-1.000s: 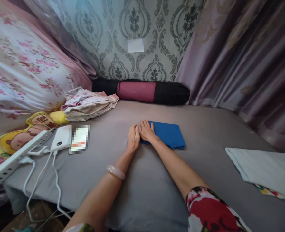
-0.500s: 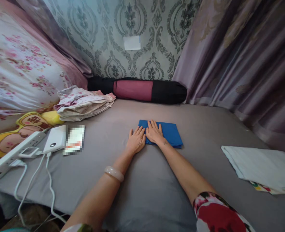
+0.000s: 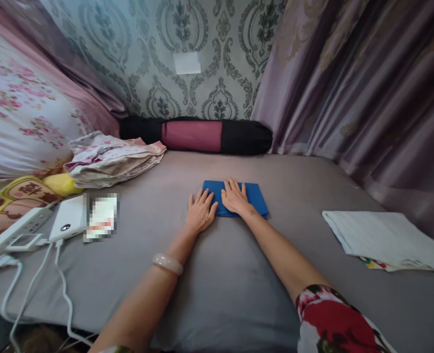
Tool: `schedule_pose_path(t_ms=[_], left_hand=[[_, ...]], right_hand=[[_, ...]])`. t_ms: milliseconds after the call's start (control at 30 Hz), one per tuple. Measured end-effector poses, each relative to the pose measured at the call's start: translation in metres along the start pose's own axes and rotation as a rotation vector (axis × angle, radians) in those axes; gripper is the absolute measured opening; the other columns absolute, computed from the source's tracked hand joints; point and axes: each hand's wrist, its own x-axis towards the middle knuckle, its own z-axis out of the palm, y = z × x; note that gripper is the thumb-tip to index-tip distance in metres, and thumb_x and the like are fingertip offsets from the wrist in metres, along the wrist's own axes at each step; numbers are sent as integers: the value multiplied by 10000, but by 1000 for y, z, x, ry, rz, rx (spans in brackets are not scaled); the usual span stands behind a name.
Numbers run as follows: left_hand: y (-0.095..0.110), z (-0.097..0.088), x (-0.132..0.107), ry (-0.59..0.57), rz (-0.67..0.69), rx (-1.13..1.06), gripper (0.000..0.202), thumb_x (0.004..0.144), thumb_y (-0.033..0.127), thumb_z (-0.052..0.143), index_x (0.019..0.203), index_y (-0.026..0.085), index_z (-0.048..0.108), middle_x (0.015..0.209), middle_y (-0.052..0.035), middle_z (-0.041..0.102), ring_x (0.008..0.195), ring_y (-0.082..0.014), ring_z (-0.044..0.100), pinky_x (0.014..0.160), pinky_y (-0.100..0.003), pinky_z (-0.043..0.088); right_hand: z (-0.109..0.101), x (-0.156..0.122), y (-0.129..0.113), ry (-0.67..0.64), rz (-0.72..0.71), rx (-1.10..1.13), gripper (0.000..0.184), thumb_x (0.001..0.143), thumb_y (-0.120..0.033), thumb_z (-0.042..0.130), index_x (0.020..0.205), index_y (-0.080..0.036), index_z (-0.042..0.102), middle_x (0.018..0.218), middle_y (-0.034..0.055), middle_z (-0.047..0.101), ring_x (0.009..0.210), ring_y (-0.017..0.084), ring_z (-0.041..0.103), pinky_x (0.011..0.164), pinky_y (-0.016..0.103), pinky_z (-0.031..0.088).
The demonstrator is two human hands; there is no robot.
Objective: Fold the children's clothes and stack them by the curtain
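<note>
A folded blue cloth lies flat on the grey sheet of the bed, in the middle of the head view. My right hand rests palm down on top of it, fingers spread. At the cloth's left edge is my left hand, also flat with its fingers apart; its thumb side touches or overlaps that edge. Neither hand grips anything. The part of the cloth under my right palm is hidden.
To the left are folded floral fabric, a white power bank and a power strip with cables. A black and maroon bolster-shaped bag lies along the wall. Folded pale cloth lies at the right.
The view has turned slightly to the right. My right hand has shifted a little along the blue cloth, away from my left hand, and the gap between them is wider.
</note>
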Motion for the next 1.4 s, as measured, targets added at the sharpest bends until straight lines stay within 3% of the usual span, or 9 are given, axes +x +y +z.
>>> schedule_pose_path(t_ms=[200, 500, 767, 1000, 1233, 1400], left_hand=[[0, 0, -1, -23, 29, -6, 435, 932, 436, 458, 1314, 254, 556, 1446, -113, 483, 1406, -317, 324, 1159, -590, 91], [0, -4, -1, -124, 18, 141, 522, 942, 504, 404, 1384, 242, 490, 1493, -90, 425, 1415, -282, 312, 1171, -558, 112], [4, -9, -2, -147, 8, 218, 539, 954, 512, 357, 1402, 235, 470, 1514, -70, 395, 1422, -259, 300, 1175, -532, 147], [3, -6, -2, -143, 15, 213, 543, 955, 517, 344, 1403, 237, 469, 1514, -70, 395, 1422, -263, 300, 1176, -537, 136], [-1, -4, 0, -153, 10, 205, 552, 948, 527, 350, 1404, 240, 470, 1519, -67, 387, 1421, -267, 302, 1176, -531, 146], [-1, -5, 0, -162, 1, 181, 546, 946, 531, 355, 1390, 243, 486, 1523, -69, 380, 1426, -254, 294, 1179, -507, 147]], right_hand=[[-1, -8, 21, -47, 21, -55, 578, 978, -346, 234, 1506, -118, 292, 1585, 122, 209, 1463, 257, 132, 1170, 515, 61], [7, -9, 22, -26, 13, -58, 577, 974, -337, 242, 1505, -115, 293, 1580, 122, 226, 1463, 261, 125, 1165, 536, 80], [-4, -10, 28, -77, 36, 11, 586, 982, -354, 219, 1514, -112, 261, 1593, 125, 175, 1469, 250, 111, 1174, 505, 91], [-17, -22, 56, -7, 118, -49, 583, 983, -358, 224, 1500, -97, 287, 1579, 150, 215, 1458, 273, 157, 1168, 527, 98], [-5, -26, 69, -11, 142, -54, 588, 982, -386, 217, 1500, -119, 294, 1586, 131, 202, 1452, 279, 180, 1160, 497, 169], [-2, -24, 70, -30, 142, -19, 592, 979, -383, 244, 1506, -118, 281, 1593, 127, 176, 1459, 279, 155, 1167, 497, 146]])
